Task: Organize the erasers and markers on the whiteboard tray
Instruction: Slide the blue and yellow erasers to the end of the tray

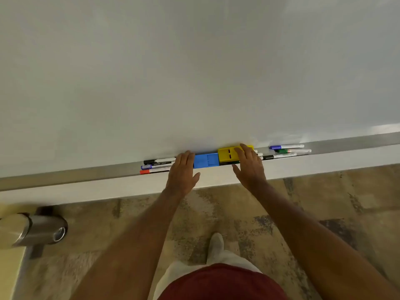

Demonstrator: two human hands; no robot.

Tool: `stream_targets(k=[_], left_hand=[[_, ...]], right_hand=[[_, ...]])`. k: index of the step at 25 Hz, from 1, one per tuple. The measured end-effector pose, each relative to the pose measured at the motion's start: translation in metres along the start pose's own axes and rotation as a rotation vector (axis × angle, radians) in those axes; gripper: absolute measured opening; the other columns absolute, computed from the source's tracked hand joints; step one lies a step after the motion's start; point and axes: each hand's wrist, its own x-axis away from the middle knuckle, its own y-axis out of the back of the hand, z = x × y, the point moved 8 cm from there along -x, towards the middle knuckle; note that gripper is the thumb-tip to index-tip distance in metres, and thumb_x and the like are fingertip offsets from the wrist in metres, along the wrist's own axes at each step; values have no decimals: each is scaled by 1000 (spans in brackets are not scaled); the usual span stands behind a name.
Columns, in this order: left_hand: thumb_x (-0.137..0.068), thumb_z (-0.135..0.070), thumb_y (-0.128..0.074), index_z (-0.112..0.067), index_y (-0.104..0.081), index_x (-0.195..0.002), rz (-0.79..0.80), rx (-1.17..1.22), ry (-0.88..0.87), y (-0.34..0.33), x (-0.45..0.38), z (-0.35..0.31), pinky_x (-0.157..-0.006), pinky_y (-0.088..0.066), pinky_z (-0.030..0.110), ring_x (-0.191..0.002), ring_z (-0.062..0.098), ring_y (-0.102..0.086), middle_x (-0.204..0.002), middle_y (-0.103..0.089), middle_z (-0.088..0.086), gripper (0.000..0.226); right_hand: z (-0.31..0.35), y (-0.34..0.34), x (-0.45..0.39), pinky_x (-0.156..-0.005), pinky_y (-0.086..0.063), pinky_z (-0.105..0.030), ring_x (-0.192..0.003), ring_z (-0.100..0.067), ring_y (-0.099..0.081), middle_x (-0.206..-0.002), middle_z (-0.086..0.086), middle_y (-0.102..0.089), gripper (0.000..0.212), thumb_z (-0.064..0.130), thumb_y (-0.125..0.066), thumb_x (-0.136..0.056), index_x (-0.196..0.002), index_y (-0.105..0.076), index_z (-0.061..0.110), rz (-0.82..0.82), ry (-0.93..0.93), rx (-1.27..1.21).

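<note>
A blue eraser (205, 160) and a yellow eraser (227, 155) lie end to end on the metal whiteboard tray (86, 177). My left hand (183, 172) lies flat over the tray, touching the blue eraser's left end. My right hand (249, 164) rests on the right part of the yellow eraser, fingers spread on top. Left of my left hand lie three markers: black (159, 160), blue (154, 166) and red (153, 171). At the right lie a blue marker (286, 146), a green marker (293, 151) and a black marker (279, 156). More marker tips (259, 154) peek out beside my right hand.
The white board (194, 72) fills the upper view. Below the tray is patterned carpet (238, 213). A metal fitting on a pale post (41, 230) stands at the lower left. My foot (216, 245) is under the tray's middle.
</note>
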Motion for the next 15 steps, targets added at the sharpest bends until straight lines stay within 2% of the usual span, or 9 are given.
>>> stream_targets(k=[3,9,15], left_hand=[[-87,-35,-71,-6,-39,-148,20,-2,16,-3,-6,0,-109,-43,47,-136,33,-41,-149,-45,14,75],[-83,-29,-77,-9,-40,-148,64,-44,27,-6,-12,-1,-102,-49,45,-132,31,-43,-144,-48,12,77],[-79,-27,-80,-9,-44,-144,88,-83,28,-8,-17,-2,-95,-54,44,-128,32,-47,-137,-51,12,76]], right_hand=[[-6,-3,-6,-100,-47,-49,-127,-35,-51,-146,-12,-49,64,20,-74,-84,-141,-46,14,18,-16,8],[-18,-9,-16,-88,-51,-49,-115,-36,-55,-137,-14,-52,57,2,-63,-86,-139,-46,13,20,14,54],[-20,-12,-15,-87,-50,-46,-109,-33,-55,-130,-14,-53,49,11,-66,-91,-137,-48,14,6,25,58]])
